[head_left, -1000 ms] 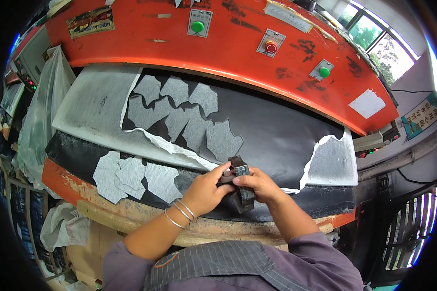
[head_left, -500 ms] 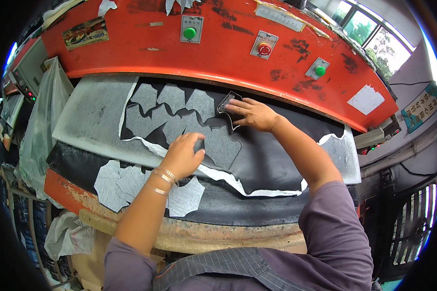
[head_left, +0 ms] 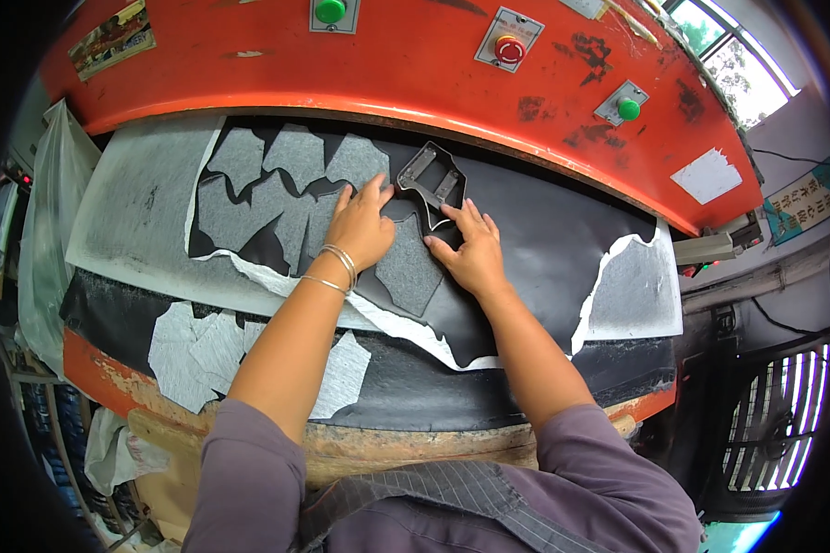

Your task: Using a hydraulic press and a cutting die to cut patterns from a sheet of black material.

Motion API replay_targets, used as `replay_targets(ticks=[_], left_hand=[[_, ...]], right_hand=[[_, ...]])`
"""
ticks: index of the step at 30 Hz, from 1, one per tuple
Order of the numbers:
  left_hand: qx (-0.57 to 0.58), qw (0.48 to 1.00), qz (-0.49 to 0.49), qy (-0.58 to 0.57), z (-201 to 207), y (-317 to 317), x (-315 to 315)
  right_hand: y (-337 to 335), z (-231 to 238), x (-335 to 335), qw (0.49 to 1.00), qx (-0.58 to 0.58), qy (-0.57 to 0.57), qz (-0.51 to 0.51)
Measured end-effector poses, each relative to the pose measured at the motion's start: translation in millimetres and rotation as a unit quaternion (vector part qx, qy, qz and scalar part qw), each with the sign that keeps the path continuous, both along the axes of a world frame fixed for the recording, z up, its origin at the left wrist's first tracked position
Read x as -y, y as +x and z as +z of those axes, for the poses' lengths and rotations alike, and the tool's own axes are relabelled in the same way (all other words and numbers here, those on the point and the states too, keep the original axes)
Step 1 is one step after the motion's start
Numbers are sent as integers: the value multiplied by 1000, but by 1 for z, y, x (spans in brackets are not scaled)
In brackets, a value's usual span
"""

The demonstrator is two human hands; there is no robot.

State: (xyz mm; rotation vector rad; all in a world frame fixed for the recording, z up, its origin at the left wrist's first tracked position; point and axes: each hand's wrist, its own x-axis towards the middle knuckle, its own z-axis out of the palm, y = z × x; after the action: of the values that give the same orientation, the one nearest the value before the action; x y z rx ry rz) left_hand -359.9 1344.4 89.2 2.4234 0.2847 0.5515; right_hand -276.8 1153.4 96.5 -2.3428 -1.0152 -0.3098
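A metal cutting die with an irregular outline lies on a black sheet that has a ragged white edge. My right hand has thumb and fingers around the die's lower tip. Just left of the die is my left hand, its fingers extended and apart, fingertips close to the die's left side. Several grey angular shapes show in rows across the sheet's left part. One larger grey shape sits below the die, between my hands.
Behind the sheet rises a red machine beam with green buttons and a red button. A pale board extends under the sheet. Light grey cut pieces lie at the front left, partly behind my left forearm. Clear plastic hangs at left.
My right hand has moved from the die's top to its lower tip, and the die has turned somewhat. My left hand has moved up and right toward it. The view has shifted.
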Motion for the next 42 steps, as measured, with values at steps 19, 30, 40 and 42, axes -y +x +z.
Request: replay_targets(ticks=[19, 30, 40, 42], left_hand=[[64, 996, 16, 65, 15, -4, 0], [449, 849, 212, 179, 209, -49, -33], [55, 994, 10, -97, 174, -110, 15], [-115, 989, -69, -66, 146, -151, 57]], right_hand=[[-4, 16, -2, 993, 111, 8, 23], [85, 224, 73, 825, 279, 432, -235], [9, 163, 90, 956, 14, 293, 31], [-76, 124, 96, 974, -140, 113, 136]])
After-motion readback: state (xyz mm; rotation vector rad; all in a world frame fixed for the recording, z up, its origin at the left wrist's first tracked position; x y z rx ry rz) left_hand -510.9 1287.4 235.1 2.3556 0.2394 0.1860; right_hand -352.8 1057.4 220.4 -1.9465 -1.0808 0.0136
